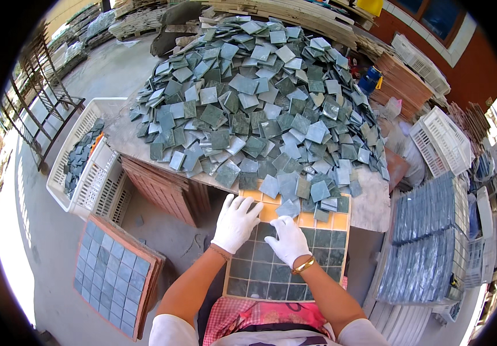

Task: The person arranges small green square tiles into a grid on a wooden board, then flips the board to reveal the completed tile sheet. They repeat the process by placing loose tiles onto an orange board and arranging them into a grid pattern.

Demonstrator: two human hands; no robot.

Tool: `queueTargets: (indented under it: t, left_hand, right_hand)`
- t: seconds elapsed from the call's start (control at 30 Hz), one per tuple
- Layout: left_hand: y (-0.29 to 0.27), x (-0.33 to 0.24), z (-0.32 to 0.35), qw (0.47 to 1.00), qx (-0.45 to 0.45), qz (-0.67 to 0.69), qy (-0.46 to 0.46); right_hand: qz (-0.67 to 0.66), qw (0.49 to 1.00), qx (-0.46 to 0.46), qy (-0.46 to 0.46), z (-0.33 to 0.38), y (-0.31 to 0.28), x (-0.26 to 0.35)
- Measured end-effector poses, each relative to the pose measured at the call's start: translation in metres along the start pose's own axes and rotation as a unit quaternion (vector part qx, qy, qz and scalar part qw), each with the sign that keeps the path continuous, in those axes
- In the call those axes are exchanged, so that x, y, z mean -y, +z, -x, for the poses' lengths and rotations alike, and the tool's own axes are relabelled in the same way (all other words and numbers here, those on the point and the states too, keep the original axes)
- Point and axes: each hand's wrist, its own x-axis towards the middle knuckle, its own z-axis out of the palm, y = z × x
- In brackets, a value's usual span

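Note:
A yellow-orange grid tray lies in front of me, its nearer rows filled with square dark green-grey stone tiles. My left hand, in a white glove, rests over the tray's upper left part with fingers stretched and slightly apart. My right hand, also gloved, is above the tray's middle; its thumb and forefinger are apart. Its fingertips are close to a loose grey tile at the pile's edge; contact cannot be made out. Several loose tiles overlap the tray's far rows. A big heap of tiles covers the table beyond.
A stack topped by a tiled sheet stands at lower left. Behind it are brown boards and a white crate with tile pieces. On the right stand stacked grey tile sheets and white crates. The wooden tabletop borders the tray.

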Motion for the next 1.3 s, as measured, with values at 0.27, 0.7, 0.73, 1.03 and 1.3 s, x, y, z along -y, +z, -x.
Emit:
queueTargets:
  t: [0.27,0.7,0.73,1.03,1.3]
  left_hand:
    - [0.016,0.008,0.021,0.999,0.002,0.039,-0.023]
    - [0.006,0.045,-0.017,0.982,0.112,-0.02,0.151]
    - [0.006,0.044,-0.016,0.984,0.102,-0.022,0.145]
    - [-0.025,-0.04,0.055,0.791,0.151,0.545,-0.235]
    - [-0.167,0.203,0.076,0.966,-0.085,-0.012,-0.243]
  right_hand:
    - [0.022,0.997,0.062,0.028,-0.019,-0.008,0.004]
    - [-0.216,0.974,-0.052,0.035,0.013,-0.01,-0.003]
    - [-0.269,0.959,-0.067,0.058,0.018,-0.009,-0.004]
    - [-0.459,0.876,0.079,0.122,0.04,-0.037,0.011]
    - [-0.384,0.919,0.023,0.085,0.04,-0.047,-0.014]
